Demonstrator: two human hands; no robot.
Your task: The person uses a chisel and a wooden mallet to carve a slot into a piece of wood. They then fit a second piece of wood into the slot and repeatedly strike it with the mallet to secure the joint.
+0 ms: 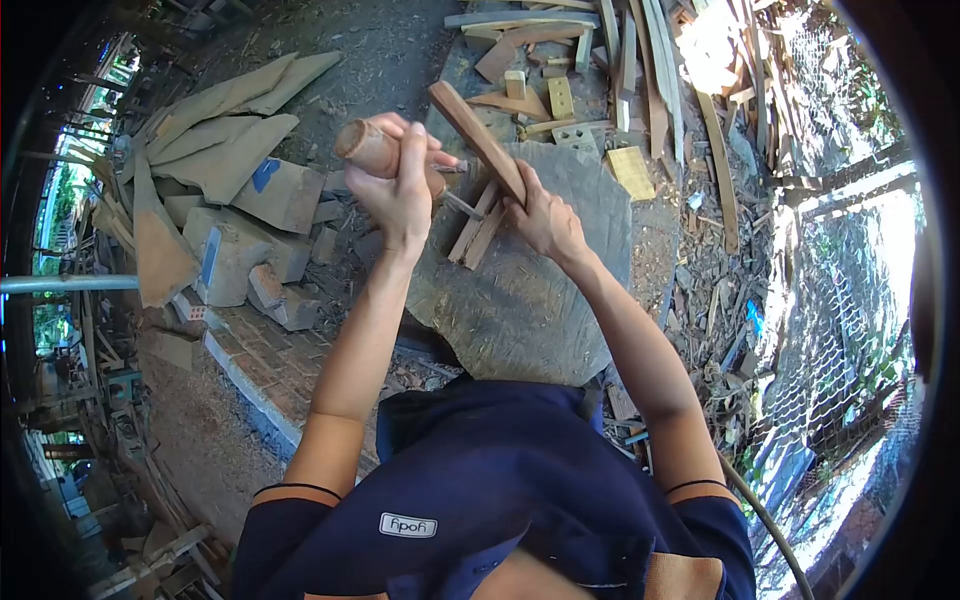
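My left hand (398,185) is closed around the thick, round wooden handle of a chisel (462,206). The chisel's thin metal shaft points down to the right, its tip end overlapping two short wooden strips (474,236) that lie side by side on a flat, broad slab (540,310). In my right hand (548,218) is a squared wooden bar (478,140), gripped near its lower end and slanting up to the left. The bar's far end rises close to the right of my left hand, above the slab.
Broken boards (225,160) and blocks are heaped at the left, beside a brick-paved strip (275,355). Beyond the slab lie offcuts, a yellowish wood block (630,173) and long battens (655,80). Wire mesh (830,350) borders the right side.
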